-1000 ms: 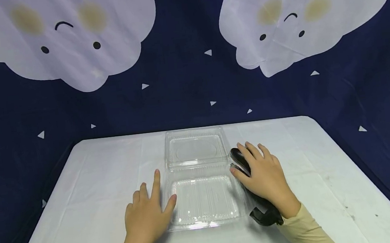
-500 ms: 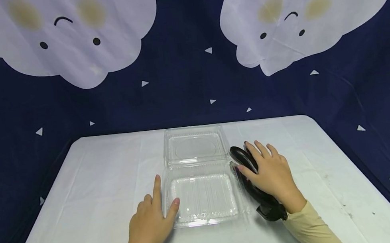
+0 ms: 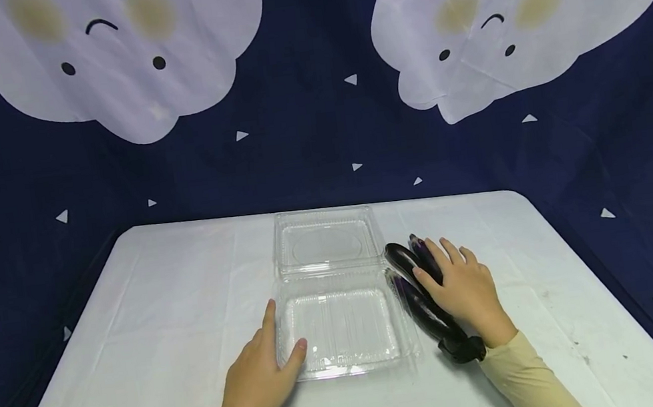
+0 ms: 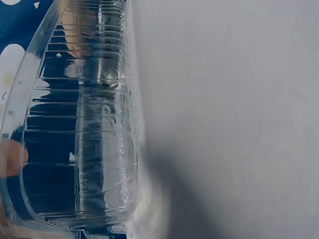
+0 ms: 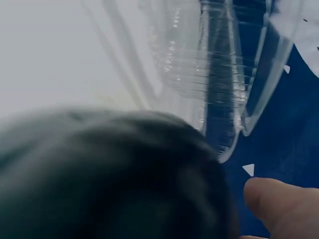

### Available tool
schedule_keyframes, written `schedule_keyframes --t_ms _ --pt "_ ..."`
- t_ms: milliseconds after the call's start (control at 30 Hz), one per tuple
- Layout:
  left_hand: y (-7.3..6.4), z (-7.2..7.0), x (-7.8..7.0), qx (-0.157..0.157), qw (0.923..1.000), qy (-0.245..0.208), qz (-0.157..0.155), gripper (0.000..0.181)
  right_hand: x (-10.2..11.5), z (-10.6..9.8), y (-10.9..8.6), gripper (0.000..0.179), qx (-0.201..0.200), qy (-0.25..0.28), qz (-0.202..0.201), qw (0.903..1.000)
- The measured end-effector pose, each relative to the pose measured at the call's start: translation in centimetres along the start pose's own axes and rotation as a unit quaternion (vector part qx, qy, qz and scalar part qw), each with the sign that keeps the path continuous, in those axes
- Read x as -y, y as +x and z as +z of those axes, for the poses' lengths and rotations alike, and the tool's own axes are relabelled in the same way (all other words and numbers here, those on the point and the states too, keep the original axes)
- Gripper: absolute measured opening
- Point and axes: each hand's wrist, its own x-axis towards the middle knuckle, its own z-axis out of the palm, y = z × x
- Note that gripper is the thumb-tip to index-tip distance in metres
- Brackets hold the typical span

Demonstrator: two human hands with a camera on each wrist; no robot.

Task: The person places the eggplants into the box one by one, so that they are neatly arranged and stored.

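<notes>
A clear plastic clamshell box (image 3: pixel 345 368) lies with its lid (image 3: pixel 322 214) folded back, hinge across the middle. At its left edge is my left hand (image 3: pixel 256 379), index finger straight along the side and thumb over the near left corner. Right of the box several dark, glossy eggplants (image 3: pixel 426 313) lie side by side, slanting toward me. My right hand (image 3: pixel 463 288) rests over them with spread, relaxed fingers, its thumb lying on the middle one. Part of the rightmost eggplant (image 3: pixel 423 256) is hidden under the fingers. The right wrist view shows a blurred eggplant (image 5: pixel 119 174) up close.
A white cloth covers the table (image 3: pixel 150 304), whose far edge meets a dark blue curtain (image 3: pixel 309 158) printed with clouds and small triangles. Black camera straps (image 3: pixel 463 349) sit at the wrists. Small dark specks mark the cloth at the right.
My right hand has slid right across the eggplants, uncovering more of them. The left hand has moved slightly right, its index finger coming up to the box's side. The box stays put.
</notes>
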Motion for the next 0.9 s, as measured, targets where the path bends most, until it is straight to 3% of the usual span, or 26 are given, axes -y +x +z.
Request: schedule_keyframes --t_ms 300,900 --pt "0.0 0.1 0.0 -0.004 0.9999 -0.014 -0.006 0.097 -0.7 1.0 0.3 0.074 0.003 0.004 0.000 1.0000" --pt "-0.3 0.3 0.1 0.036 0.9989 -0.020 -0.023 0.122 -2.0 2.6 0.6 0.078 0.031 0.031 -0.001 0.9990"
